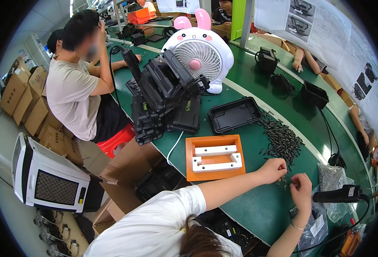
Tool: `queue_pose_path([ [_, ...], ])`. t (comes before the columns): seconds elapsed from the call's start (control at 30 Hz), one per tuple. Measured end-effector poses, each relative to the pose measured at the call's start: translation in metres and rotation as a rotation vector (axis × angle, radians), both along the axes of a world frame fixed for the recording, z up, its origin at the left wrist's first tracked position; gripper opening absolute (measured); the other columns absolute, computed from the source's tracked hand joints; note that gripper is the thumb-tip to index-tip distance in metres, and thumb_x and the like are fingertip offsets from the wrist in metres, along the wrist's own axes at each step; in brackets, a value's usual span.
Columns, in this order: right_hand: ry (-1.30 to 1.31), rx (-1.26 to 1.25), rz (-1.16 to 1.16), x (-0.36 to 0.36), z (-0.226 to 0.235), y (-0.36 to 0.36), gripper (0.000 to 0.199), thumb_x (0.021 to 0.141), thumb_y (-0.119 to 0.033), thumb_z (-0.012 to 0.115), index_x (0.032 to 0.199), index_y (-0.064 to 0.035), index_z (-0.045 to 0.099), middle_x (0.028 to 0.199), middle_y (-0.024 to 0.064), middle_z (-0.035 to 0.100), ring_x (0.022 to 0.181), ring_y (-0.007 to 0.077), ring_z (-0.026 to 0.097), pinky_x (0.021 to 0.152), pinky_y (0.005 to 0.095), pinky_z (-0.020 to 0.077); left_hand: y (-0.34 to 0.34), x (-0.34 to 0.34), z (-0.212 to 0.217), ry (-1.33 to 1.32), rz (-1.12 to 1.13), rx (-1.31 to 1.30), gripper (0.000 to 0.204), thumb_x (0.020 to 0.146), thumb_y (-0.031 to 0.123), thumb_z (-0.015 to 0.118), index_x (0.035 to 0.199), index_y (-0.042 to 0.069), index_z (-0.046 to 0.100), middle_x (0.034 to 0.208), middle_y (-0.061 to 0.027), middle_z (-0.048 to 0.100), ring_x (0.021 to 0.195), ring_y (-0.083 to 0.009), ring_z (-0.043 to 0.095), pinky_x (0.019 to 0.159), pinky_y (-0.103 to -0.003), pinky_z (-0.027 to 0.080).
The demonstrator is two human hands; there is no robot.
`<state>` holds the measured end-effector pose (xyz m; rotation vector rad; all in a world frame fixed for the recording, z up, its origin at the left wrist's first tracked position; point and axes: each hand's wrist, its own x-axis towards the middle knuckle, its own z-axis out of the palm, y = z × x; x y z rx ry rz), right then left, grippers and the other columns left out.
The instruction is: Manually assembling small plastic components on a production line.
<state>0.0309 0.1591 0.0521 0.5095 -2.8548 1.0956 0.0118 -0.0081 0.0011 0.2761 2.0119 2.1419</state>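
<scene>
My left hand (274, 170) is closed, its fingers curled at the near edge of a heap of small black pins or screws (282, 139). Just to its right, my right hand (301, 191) is also closed, thumb and fingertips drawn together; whatever either hand holds is too small to make out. A few tiny metal pieces (285, 183), perhaps screws, lie on the green table between the two hands. Left of the hands sits an orange fixture (190, 159) with white blocks (216, 165) in it. Behind that stands an open black plastic tray or case half (235, 115).
Black cases (165, 92) are stacked at the back left, before a white rabbit-shaped fan (195, 64). Clear plastic bags (332, 182) and a black corded tool (337, 195) lie right of my right hand. Cardboard boxes (129, 169) stand below the table edge. A co-worker (75, 81) sits at left.
</scene>
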Motion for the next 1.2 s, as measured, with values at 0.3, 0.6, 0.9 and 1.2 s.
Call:
queue_pose_path([
  [0.3,-0.102,0.17,0.048,-0.003,-0.01,0.015,0.02,0.06,0.011,0.059,0.077,0.0026,0.052,0.075,0.0108,0.045,0.063,0.0208,0.048,0.057,0.0298,0.0411,0.0,0.002,0.001,-0.03,-0.006,-0.025,0.009,0.081,0.007,0.054,0.078,-0.001,0.05,0.067,-0.0045,0.053,0.053,-0.0107,0.055,0.049,-0.025,0.046],
  [0.6,0.155,0.055,0.051,-0.007,-0.015,0.006,0.012,0.07,0.009,0.051,0.08,0.0029,0.05,0.07,0.0132,0.045,0.063,0.0249,0.049,0.059,0.0321,0.0409,0.002,-0.001,-0.003,-0.032,0.014,0.016,0.008,0.081,0.006,0.054,0.079,-0.001,0.051,0.07,-0.0045,0.053,0.057,-0.0097,0.054,0.05,-0.025,0.048],
  [0.9,0.145,-0.329,-0.043,-0.008,-0.032,-0.008,0.015,0.079,0.002,0.049,0.09,-0.0025,0.059,0.07,0.0055,0.05,0.064,0.0136,0.05,0.058,0.023,0.0391,0.004,-0.013,-0.016,-0.097,0.027,0.272,0.006,0.083,0.007,0.052,0.085,0.001,0.052,0.076,-0.0056,0.055,0.065,-0.0127,0.055,0.059,-0.026,0.05],
  [1.2,-0.035,-0.733,-0.132,-0.006,-0.038,-0.021,0.009,0.082,0.001,0.053,0.091,0.0008,0.053,0.085,0.007,0.061,0.076,0.0103,0.059,0.068,0.0209,0.0477,0.004,-0.008,-0.002,-0.239,0.04,0.293,0.009,0.084,0.006,0.052,0.086,-0.003,0.05,0.075,-0.0071,0.054,0.062,-0.0124,0.054,0.058,-0.026,0.051],
])
